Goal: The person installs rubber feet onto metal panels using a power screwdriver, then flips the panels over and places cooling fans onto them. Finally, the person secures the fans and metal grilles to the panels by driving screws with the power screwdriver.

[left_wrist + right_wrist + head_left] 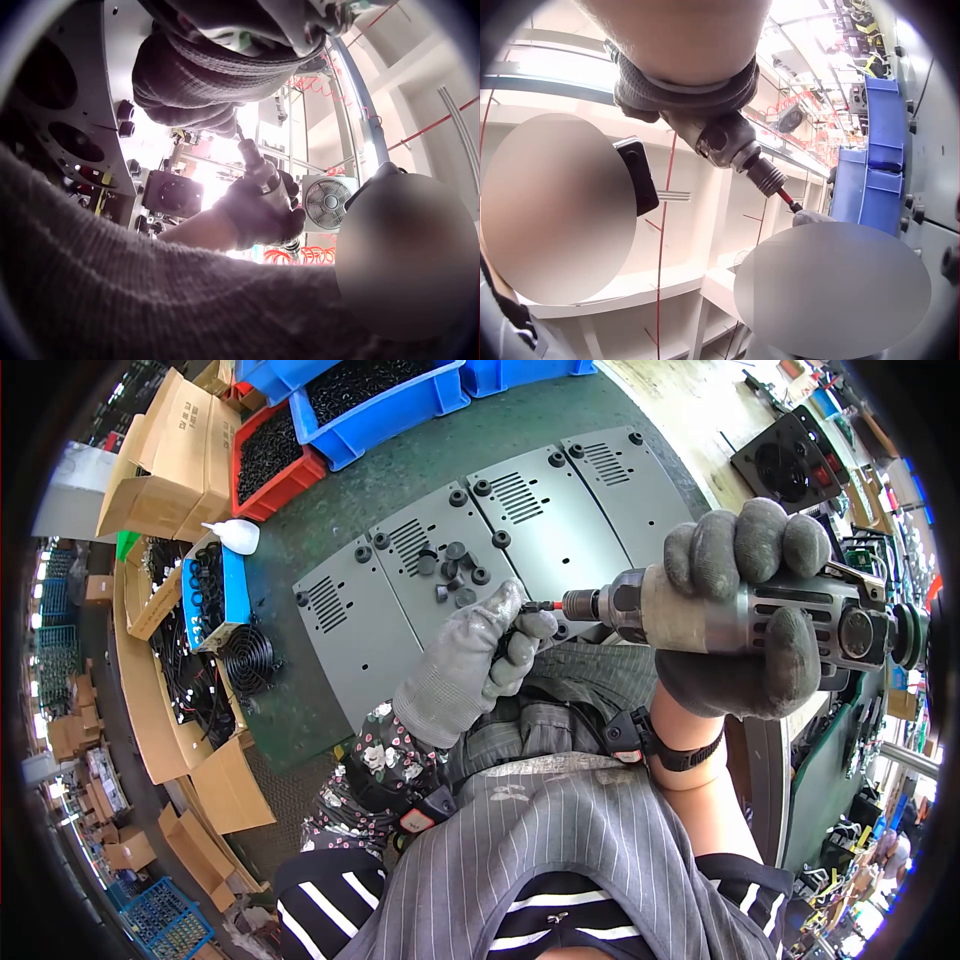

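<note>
My gloved right hand [755, 550] grips the metal body of a power screwdriver [690, 610], its fingers and thumb wrapped round it. A driver bit [557, 605] with a red band points left from the chuck. My gloved left hand [465, 660] has its thumb and fingertips closed at the bit's tip, pinching a small dark piece mostly hidden by the glove. Both hands are above grey metal panels [545, 545] with vent slots, laid side by side. Round black rubber feet [501, 539] stand on the panels, and several loose ones [456, 550] lie in a group beyond the left hand.
At the back are blue bins [385, 418] and a red bin [270, 470] full of small black parts. Open cardboard boxes [165, 460] stand on the left, by a white squeeze bottle [236, 536] and a blue box [214, 595]. A black fan unit [790, 460] sits at the back right.
</note>
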The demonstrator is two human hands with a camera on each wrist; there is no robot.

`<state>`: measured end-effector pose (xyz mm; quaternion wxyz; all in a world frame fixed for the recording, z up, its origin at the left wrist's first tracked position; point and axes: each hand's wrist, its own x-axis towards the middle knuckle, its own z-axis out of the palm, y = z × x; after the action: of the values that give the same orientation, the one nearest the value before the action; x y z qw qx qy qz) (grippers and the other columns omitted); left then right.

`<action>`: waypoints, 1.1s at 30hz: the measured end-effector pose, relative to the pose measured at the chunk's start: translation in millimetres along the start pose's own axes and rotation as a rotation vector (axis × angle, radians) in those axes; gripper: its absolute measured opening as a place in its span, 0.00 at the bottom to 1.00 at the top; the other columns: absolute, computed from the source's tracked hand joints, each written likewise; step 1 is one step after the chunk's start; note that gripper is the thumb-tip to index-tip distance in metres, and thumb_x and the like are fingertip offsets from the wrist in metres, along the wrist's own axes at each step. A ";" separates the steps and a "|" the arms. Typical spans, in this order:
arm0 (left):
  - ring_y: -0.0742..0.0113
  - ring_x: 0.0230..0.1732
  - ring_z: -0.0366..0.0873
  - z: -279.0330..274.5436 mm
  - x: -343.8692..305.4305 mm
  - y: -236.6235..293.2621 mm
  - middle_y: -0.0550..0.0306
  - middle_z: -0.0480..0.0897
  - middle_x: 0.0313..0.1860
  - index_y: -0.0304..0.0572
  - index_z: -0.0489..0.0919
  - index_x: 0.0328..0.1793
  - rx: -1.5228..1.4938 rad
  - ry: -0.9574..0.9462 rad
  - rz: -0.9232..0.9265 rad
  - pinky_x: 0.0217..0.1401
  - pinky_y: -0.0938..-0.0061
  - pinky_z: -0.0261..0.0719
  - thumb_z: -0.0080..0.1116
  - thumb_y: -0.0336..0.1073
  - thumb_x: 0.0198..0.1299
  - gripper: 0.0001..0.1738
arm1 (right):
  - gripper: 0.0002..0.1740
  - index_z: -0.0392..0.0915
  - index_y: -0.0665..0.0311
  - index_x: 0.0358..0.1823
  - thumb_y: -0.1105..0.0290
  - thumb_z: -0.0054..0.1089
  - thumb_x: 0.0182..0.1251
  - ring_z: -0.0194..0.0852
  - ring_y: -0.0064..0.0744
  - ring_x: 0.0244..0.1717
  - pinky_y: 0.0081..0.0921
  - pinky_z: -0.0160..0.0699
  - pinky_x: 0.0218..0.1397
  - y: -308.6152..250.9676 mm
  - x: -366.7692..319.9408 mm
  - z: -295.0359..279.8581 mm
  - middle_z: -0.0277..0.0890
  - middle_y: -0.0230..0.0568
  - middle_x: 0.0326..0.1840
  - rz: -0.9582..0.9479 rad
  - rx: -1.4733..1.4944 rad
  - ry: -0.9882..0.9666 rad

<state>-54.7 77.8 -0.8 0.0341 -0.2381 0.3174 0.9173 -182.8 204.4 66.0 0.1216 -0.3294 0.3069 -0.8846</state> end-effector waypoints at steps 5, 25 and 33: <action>0.83 0.15 0.61 8.6 2.0 -0.8 0.66 0.76 0.23 0.44 0.74 0.36 0.286 0.119 0.030 0.16 0.88 0.58 0.43 0.50 0.70 0.19 | 0.20 0.62 0.53 0.42 0.62 0.57 0.48 0.61 0.22 0.28 0.22 0.62 0.29 0.7 -6.0 -2.0 0.55 0.29 0.31 -0.023 -0.086 0.018; 0.55 0.43 0.81 9.0 43.4 51.2 0.54 0.84 0.40 0.49 0.83 0.46 1.887 0.616 0.407 0.46 0.62 0.77 0.58 0.49 0.52 0.19 | 0.21 0.62 0.61 0.47 0.68 0.56 0.52 0.53 0.25 0.31 0.25 0.56 0.37 0.9 -11.7 -36.4 0.54 0.33 0.34 0.128 0.205 0.132; 0.70 0.31 0.82 -28.6 -52.2 35.3 0.52 0.84 0.34 0.42 0.84 0.44 1.532 0.466 0.691 0.35 0.79 0.78 0.66 0.34 0.48 0.15 | 0.24 0.61 0.59 0.48 0.65 0.58 0.49 0.55 0.25 0.31 0.25 0.58 0.35 -4.5 -21.9 -8.0 0.54 0.33 0.34 0.279 0.070 0.096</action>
<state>-4.2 37.2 23.5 -0.1611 -0.2215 0.9003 0.3383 -171.5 220.7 52.9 0.2401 -0.2365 0.3241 -0.8840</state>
